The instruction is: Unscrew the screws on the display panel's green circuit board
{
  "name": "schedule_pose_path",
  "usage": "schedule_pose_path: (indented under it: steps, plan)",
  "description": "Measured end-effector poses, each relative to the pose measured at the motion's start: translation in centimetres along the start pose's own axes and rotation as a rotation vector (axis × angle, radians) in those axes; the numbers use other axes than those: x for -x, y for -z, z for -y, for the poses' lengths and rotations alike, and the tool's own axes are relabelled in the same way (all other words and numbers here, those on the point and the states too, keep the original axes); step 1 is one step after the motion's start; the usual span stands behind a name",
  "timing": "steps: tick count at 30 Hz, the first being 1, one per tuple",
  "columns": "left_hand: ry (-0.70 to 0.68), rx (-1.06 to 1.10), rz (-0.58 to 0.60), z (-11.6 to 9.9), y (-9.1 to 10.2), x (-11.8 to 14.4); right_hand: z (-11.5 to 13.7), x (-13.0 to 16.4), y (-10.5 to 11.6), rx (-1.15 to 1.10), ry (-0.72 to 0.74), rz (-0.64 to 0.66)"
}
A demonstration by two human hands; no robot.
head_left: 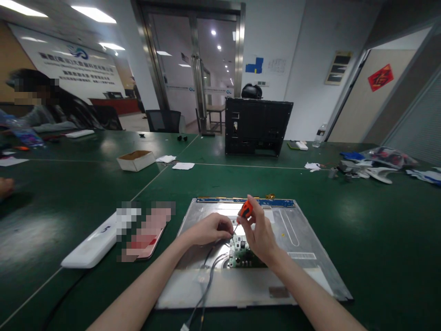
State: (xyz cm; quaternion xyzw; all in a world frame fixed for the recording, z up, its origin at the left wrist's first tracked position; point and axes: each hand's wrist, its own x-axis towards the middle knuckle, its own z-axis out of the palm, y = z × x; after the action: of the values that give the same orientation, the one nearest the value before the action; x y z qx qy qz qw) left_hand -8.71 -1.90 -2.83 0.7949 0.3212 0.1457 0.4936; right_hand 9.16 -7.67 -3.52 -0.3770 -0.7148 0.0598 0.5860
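A flat silver display panel (303, 266) lies on the green table in front of me, with a green circuit board (241, 257) at its middle. My right hand (260, 230) grips a screwdriver (246, 209) by its orange and black handle, the shaft slanting down to the board's upper left corner. Beside the tip, my left hand (218, 227) is closed, thumb and fingers pinched near that corner. What it pinches, if anything, is too small to make out. Grey cables (210, 280) run from the board's left side over the panel's front edge.
Left of the panel lie a white power bank-like block (93, 248) and a pink phone (151, 234). Farther back are an open cardboard box (136, 161), a black monitor housing (258, 126), a water bottle (320, 135) and plastic bags (389, 156). Another person (51, 101) sits at the far left.
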Motion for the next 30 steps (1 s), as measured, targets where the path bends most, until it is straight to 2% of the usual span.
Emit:
schedule_pose_path:
  steps: [8, 30]
  plan:
    - [-0.017, -0.029, -0.002, 0.13, 0.04, 0.00, 0.07, -0.25, 0.35, 0.038, 0.089, 0.112]
    - [-0.022, -0.007, 0.008, 0.17, -0.04, -0.10, 0.16, -0.26, 0.46, 0.059, 0.124, 0.108]
